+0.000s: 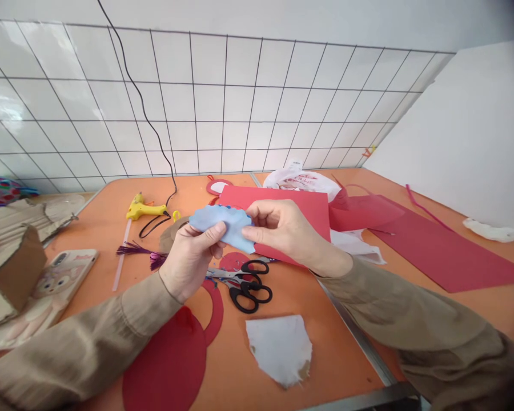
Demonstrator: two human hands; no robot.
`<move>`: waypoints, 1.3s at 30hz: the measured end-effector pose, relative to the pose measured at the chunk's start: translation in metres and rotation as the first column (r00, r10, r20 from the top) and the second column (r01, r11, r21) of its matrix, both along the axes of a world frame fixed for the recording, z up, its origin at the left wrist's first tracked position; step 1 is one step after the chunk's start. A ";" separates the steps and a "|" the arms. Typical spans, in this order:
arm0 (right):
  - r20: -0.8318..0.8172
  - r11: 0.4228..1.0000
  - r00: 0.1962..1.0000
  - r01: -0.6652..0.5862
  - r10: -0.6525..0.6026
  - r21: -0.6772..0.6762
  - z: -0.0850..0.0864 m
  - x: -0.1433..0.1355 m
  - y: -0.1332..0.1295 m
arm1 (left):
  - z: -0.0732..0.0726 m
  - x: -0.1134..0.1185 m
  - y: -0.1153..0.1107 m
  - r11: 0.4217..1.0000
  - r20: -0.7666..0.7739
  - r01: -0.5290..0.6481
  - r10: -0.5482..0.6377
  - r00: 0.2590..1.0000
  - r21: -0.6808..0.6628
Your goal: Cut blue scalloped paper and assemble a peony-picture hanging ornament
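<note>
A light blue piece (pixel 216 221), thin like cloth or paper, with a darker blue scalloped upper edge, is held up above the table between both hands. My left hand (pixel 192 251) pinches its lower left part, the thumb lying flat on its face. At the right end, the thumb and fingers of my right hand (pixel 278 228) close on its edge. Just below the hands lie black-handled scissors (pixel 246 285), blades pointing left. Nearer to me is a white scrap of cloth (pixel 280 349) with frayed edges.
Red sheets (pixel 312 217) and a white plastic bag (pixel 302 180) lie behind my hands. A yellow glue gun (pixel 145 208) with a black cord stands at the back left. A phone (pixel 47 291), cardboard (pixel 21 268) and a red disc (pixel 167 365) lie on the left.
</note>
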State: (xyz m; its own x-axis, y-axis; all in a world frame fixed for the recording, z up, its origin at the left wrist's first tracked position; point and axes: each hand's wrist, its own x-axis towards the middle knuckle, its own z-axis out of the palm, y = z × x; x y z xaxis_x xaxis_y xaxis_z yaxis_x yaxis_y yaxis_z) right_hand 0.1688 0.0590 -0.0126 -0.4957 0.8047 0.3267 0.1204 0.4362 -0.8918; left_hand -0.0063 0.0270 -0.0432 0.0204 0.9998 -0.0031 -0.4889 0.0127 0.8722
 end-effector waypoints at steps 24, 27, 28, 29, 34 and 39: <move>-0.033 0.998 0.999 -0.022 0.020 -0.062 0.003 -0.001 -0.004 | 0.006 0.004 -0.003 0.996 -0.048 -0.024 0.029 0.998 0.091; 0.012 1.000 1.000 -0.025 0.025 -0.011 0.008 0.005 0.000 | 0.011 0.002 -0.003 0.993 -0.035 -0.042 0.046 0.998 0.113; 0.062 0.999 0.998 -0.028 0.026 0.017 0.010 0.008 0.002 | 0.013 0.001 -0.003 0.991 -0.033 -0.044 0.048 0.998 0.124; 0.136 0.998 0.990 -0.038 0.031 0.046 0.012 0.011 0.005 | 0.014 0.000 -0.003 0.990 -0.030 -0.043 0.047 0.998 0.134; 0.767 0.965 0.624 -0.262 0.150 0.025 0.010 0.021 0.009 | 0.020 -0.005 -0.002 0.991 -0.011 -0.045 0.047 0.999 0.129; 0.941 0.928 0.338 -0.356 0.019 0.109 -0.006 0.011 0.008 | 0.021 -0.006 -0.001 0.990 0.000 -0.052 0.052 0.999 0.130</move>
